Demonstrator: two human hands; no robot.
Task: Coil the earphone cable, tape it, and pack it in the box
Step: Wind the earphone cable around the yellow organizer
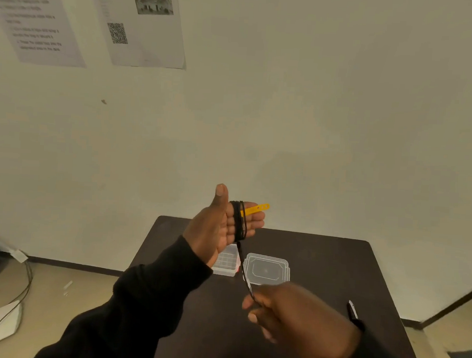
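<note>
While cable [240, 223] wraps the flat left hand [215, 228], right hand [290, 316] pinches it

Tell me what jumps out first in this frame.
The raised left hand, centre frame, with the black earphone cable wound round its straight fingers and a yellow strip poking out behind them. Below it, the right hand pinches the cable's free end above the dark table.

The earphone cable [240, 220] coils round the left hand [216, 227], right hand [290, 318] pinching its tail.
</note>
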